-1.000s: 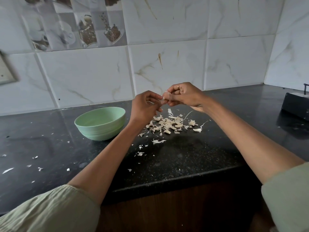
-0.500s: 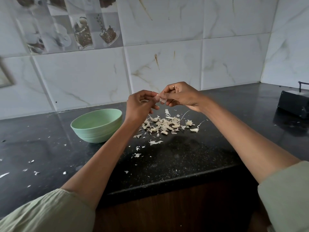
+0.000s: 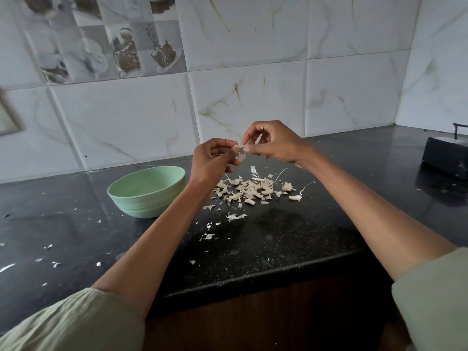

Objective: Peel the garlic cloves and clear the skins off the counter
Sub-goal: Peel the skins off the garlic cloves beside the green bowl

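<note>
Both hands are raised above the black counter (image 3: 291, 231) with their fingertips meeting. My right hand (image 3: 273, 143) pinches a garlic clove (image 3: 247, 147), mostly hidden by the fingers. My left hand (image 3: 212, 160) pinches a pale flap of skin (image 3: 239, 154) that hangs from the clove. Directly below the hands lies a heap of garlic skins (image 3: 253, 190) on the counter. A pale green bowl (image 3: 147, 191) stands to the left of the heap, its inside not visible.
Small skin flakes (image 3: 54, 263) are scattered over the counter's left part and in front of the heap. A black box-shaped object (image 3: 445, 155) sits at the far right. The tiled wall (image 3: 253, 97) closes the back; the counter's front edge (image 3: 253, 279) runs below my forearms.
The hands have drawn slightly apart, and a flap of skin now shows between the fingertips. The bowl and heap have not moved.
</note>
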`<state>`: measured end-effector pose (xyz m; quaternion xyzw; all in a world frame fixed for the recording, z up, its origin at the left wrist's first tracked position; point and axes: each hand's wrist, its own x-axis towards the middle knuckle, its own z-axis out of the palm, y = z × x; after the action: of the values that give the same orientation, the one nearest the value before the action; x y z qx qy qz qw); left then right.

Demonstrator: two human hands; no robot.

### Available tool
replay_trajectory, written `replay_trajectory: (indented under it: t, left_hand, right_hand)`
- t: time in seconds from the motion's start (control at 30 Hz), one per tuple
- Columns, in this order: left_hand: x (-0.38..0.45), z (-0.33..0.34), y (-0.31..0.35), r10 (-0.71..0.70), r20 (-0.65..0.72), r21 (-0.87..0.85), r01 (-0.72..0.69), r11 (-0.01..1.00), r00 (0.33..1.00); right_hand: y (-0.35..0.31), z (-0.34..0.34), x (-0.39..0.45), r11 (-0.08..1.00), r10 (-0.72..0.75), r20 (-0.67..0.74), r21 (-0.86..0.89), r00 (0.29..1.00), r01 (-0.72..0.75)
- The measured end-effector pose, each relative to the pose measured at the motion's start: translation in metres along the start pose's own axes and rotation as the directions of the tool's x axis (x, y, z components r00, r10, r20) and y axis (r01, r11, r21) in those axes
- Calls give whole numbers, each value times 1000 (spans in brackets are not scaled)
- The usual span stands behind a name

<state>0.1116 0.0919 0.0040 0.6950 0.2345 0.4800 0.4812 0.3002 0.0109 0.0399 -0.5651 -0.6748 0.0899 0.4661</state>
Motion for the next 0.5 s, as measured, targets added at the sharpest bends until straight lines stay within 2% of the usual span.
replay_trajectory:
  t: [0.23, 0.5]
  left_hand:
    - [-1, -1, -2, -67, 42, -79, 70, 994, 997]
    - [1, -2, -4, -126, 92, -199, 142, 970, 988]
  right_hand:
    - [-6, 1, 0, 992, -124, 12, -6, 992, 124]
    - [-9, 1, -1, 989, -148, 12, -9, 989, 148]
